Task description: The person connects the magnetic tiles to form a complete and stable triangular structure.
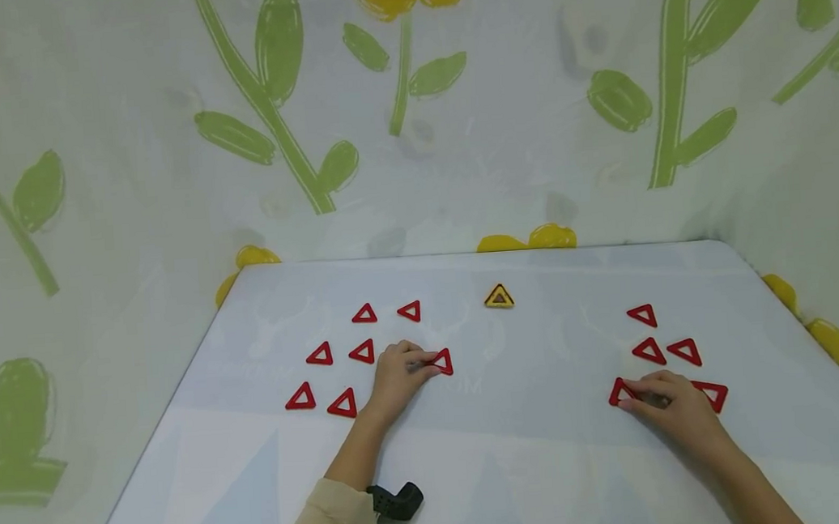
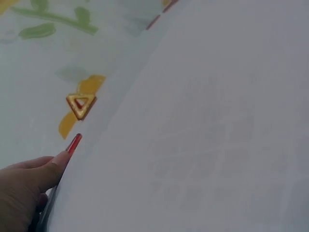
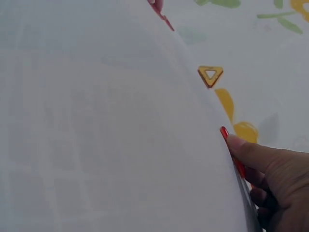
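Honestly, the left hand [image 1: 400,370] pinches one red triangle [image 1: 447,361] and the right hand [image 1: 676,408] a second triangle [image 1: 614,393], both probably light and stiff, so edge grips should work fine.

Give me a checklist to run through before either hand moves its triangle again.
1. Left hand has a grip: ok, it pinches a red triangle between thumb and fingers.
2. Right hand has a grip: ok, it pinches another red triangle.
3. Yellow triangle free of both hands: ok, it stands apart from them.
4. Full view of the partly covered triangle by the right hand: not ok, that hand hides part of it in the head view.
5. Both held triangles clear of the table: cannot tell.
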A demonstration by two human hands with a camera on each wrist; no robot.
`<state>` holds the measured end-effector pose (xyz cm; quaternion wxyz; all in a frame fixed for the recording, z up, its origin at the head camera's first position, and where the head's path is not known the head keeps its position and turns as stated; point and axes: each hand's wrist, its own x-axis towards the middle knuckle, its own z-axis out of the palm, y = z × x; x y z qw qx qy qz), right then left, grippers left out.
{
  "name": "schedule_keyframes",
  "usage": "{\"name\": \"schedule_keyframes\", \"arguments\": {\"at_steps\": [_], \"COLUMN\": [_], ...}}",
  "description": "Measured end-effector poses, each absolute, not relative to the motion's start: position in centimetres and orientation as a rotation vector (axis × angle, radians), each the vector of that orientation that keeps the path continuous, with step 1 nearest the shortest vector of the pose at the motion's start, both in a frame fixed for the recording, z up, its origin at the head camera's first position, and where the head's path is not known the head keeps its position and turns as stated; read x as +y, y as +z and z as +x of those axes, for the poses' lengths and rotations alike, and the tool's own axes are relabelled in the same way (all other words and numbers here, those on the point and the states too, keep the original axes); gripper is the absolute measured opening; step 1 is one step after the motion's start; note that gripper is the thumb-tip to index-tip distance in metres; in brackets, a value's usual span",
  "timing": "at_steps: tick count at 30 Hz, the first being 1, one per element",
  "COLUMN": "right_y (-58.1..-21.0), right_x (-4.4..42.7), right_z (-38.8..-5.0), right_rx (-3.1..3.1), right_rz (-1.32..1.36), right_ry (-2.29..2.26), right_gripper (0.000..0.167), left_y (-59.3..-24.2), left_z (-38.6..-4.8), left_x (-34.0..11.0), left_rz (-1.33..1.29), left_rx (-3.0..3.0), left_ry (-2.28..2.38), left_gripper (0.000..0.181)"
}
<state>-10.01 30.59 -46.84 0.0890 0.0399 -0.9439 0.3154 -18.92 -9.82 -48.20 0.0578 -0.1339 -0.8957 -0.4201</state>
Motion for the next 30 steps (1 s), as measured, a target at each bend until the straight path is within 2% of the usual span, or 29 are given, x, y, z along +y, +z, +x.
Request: {"name": "schedule_keyframes", "arguments": {"at_steps": [5, 19, 30], "right_y": [-46.8, -49.2, -48.9], "right_x": [29.9, 28.1, 27.0], "right_z": [-10.4, -11.7, -12.5], "right_rx": [-2.784, -2.539, -2.524], "right_rz": [0.138, 0.402, 0.464], "right_ry": [1.018, 1.012, 0.975], "right_gripper": [0.032, 0.033, 0.033], "left_y": [-48.5, -48.7, -48.5], "left_z": [-19.1, -18.5, -18.7], "left_x": [-9.8, -10.3, -9.8], "left_rz": [-0.451, -0.507, -0.544], "left_rx": [-2.716, -2.742, -2.732], "left_ry": [-1.186, -1.085, -1.080], "left_gripper": [0.027, 0.023, 0.022]}}
